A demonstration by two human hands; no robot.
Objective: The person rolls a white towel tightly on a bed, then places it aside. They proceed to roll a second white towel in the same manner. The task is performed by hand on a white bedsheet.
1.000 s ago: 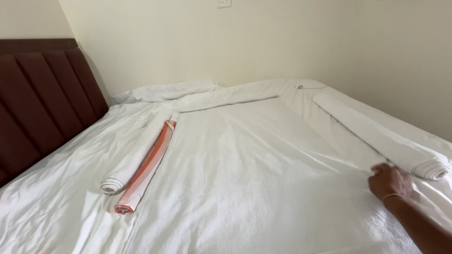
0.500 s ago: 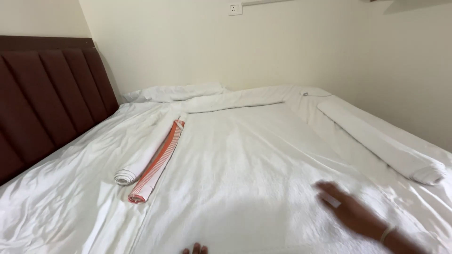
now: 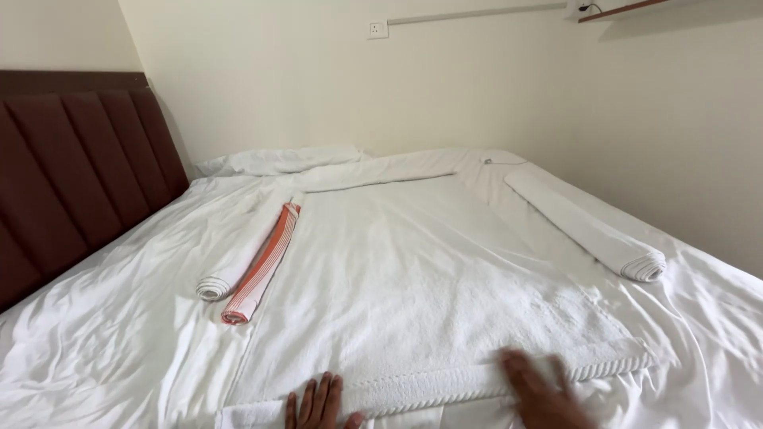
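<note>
White towel (image 3: 421, 286) is lying spread flat on the near middle of the bed (image 3: 95, 349), its ribbed hem nearest. Left hand (image 3: 318, 403) is pressing the hem, fingers slightly spread. Right hand (image 3: 544, 393) is resting palm-down, blurred; finger state cannot be told.

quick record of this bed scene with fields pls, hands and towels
left hand: flat on the near edge of the white towel
right hand: blurred, over the same edge
white towel: spread flat on the bed
left side: small white roll beside orange-striped roll
right side: long white roll
headboard: dark red, padded
</note>
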